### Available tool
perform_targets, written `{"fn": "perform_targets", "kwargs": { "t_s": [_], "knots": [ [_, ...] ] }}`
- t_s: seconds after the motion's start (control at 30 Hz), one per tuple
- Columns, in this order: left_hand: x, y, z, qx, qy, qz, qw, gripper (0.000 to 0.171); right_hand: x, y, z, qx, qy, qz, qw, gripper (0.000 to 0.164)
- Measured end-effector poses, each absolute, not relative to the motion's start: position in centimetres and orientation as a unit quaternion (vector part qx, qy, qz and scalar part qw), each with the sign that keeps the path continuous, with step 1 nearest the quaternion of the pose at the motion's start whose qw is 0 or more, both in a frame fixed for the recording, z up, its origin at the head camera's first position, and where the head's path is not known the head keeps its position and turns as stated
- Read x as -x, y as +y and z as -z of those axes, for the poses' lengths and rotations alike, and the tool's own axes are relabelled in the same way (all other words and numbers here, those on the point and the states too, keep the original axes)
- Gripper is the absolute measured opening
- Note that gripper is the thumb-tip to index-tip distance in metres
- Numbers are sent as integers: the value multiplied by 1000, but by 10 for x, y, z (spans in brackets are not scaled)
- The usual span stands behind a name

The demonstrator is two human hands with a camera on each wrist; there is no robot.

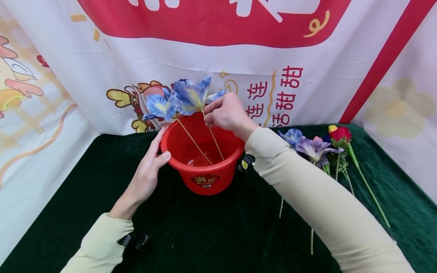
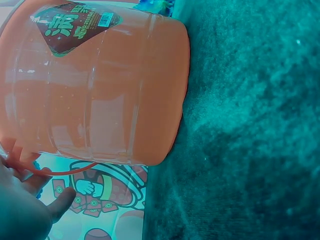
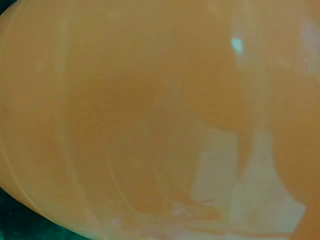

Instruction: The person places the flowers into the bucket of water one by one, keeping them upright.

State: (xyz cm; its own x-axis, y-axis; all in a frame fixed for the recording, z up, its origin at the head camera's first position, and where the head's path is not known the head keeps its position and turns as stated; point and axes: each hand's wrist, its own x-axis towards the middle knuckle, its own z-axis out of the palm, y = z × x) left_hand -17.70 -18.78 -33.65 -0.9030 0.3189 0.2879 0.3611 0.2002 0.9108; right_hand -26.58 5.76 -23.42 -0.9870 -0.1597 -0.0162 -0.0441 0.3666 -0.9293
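A red plastic bucket (image 1: 208,185) stands upright on the dark green cloth. Against its left side rests my left hand (image 1: 146,172), fingers fairly straight along the outside and thumb near the rim. In the left wrist view that hand (image 2: 30,205) is beside the bucket's thin handle (image 2: 70,172). My right hand (image 1: 227,113) pinches the stem of a blue artificial flower (image 1: 192,95) above the bucket, its lower end inside. Another blue flower (image 1: 160,106) leans left, its stem also in the bucket. The right wrist view shows mostly bucket wall (image 3: 125,100); the hand is hidden there.
To the right lie several artificial flowers on the cloth, among them a purple flower (image 1: 314,149) and a red rose (image 1: 340,134) with a long green stem. A printed white and red backdrop (image 1: 218,57) hangs close behind the bucket.
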Motion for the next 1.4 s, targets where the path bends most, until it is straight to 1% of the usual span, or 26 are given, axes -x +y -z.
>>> {"fn": "perform_targets", "kwargs": {
  "t_s": [0.3, 0.43, 0.8, 0.93, 1.07, 1.2, 1.3, 1.4],
  "knots": [
    [178, -185, 336, 218, -774, 594, 12, 65, 258, 55, 239, 83, 892, 442, 34, 13],
    [178, -184, 336, 218, -775, 594, 12, 65, 257, 53, 243, 92, 906, 413, 26, 10],
    [179, -180, 332, 220, -776, 591, 8, 65, 257, 56, 245, 88, 907, 411, 40, 13],
    [180, -179, 333, 219, -777, 590, 8, 65, 258, 57, 246, 85, 911, 401, 35, 14],
    [179, -180, 334, 220, -776, 591, 7, 65, 258, 54, 246, 72, 917, 391, 26, 12],
    [174, -185, 335, 217, -773, 597, 17, 64, 257, 48, 247, 73, 920, 384, 22, 11],
    [173, -187, 335, 217, -770, 600, 21, 64, 254, 47, 244, 72, 919, 387, 21, 11],
    [176, -186, 335, 220, -768, 601, 15, 64, 250, 53, 238, 63, 915, 398, 15, 12]
  ]
}}
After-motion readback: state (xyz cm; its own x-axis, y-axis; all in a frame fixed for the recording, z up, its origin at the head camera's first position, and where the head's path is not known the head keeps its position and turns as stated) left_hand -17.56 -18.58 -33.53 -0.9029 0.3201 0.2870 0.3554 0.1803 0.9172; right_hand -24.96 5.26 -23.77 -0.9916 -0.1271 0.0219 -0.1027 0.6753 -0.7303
